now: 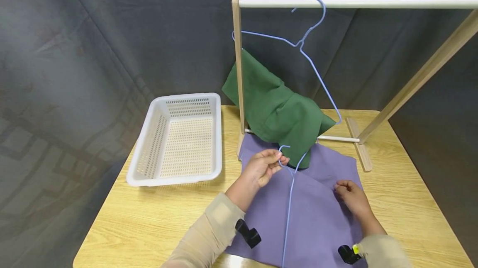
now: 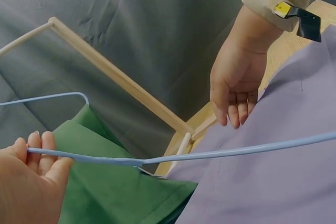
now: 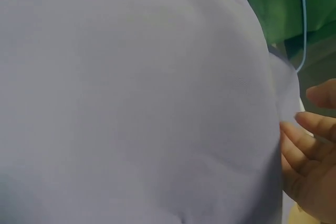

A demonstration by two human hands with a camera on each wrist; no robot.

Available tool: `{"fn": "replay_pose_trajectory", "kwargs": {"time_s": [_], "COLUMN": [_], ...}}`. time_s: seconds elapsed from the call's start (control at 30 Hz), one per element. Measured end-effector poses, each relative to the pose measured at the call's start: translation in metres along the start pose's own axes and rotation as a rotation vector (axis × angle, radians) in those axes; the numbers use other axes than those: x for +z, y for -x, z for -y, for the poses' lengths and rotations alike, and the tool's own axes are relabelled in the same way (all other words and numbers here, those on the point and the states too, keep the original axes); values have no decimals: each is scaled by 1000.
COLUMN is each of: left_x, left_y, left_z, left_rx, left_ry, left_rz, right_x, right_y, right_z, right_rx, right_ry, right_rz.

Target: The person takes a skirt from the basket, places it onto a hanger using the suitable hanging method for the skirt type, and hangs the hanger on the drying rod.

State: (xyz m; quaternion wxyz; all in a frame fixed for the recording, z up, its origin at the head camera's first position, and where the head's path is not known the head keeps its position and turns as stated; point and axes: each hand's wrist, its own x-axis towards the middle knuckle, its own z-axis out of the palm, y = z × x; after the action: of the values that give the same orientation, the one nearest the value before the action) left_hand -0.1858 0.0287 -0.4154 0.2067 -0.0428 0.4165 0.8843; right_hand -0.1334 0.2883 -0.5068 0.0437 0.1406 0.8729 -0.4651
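My left hand (image 1: 263,167) pinches a blue wire hanger (image 1: 290,205) near its hook, between thumb and fingers. The hanger lies at a slant over a purple cloth (image 1: 317,205) spread on the table; one of its arms runs toward the near edge. At the cloth's right side is my right hand (image 1: 352,199), its fingers loosely bent. In the right wrist view, those fingers (image 3: 302,142) are at the cloth's edge, with no grip visible. A green cloth (image 1: 276,102) hangs from a second blue hanger (image 1: 311,58) on the rack, just beyond my left hand.
A white plastic basket (image 1: 216,143) with perforated sides stands on the wooden table (image 1: 149,222), left of the rack. The rack has wooden posts (image 1: 237,60) and a white top bar (image 1: 373,4). Dark grey curtain (image 1: 168,31) closes off the back.
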Motion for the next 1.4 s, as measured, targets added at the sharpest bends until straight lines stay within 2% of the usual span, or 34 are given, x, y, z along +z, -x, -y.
{"fn": "replay_pose_trajectory", "kwargs": {"time_s": [0.27, 0.53, 0.7, 0.8, 1.0, 1.07, 1.23, 1.33, 1.4], "left_x": [2, 4, 5, 6, 9, 10, 13, 15, 16], "left_y": [-1, -2, -4, -5, -6, -6, -8, -9, -10], "left_z": [3, 3, 3, 4, 4, 4, 5, 5, 6], "left_rx": [-16, -17, -7, 7, 19, 27, 42, 49, 49], "left_ry": [21, 35, 49, 60, 87, 90, 107, 112, 113], "left_rz": [-12, -18, -28, -33, -61, -69, -75, -77, -81], "right_x": [8, 12, 15, 18, 26, 28, 26, 25, 27], "right_y": [12, 27, 33, 34, 29, 31, 46, 58, 62], "right_z": [3, 8, 5, -2, -36, -39, -19, -7, -6], "right_rx": [11, -34, -49, -54, -77, -72, -33, -70, -113], "right_ry": [-40, 36, 32, 10, -65, -75, -95, -182, -264], "right_rz": [12, -47, -85, -84, -65, -48, -11, 12, 31]}}
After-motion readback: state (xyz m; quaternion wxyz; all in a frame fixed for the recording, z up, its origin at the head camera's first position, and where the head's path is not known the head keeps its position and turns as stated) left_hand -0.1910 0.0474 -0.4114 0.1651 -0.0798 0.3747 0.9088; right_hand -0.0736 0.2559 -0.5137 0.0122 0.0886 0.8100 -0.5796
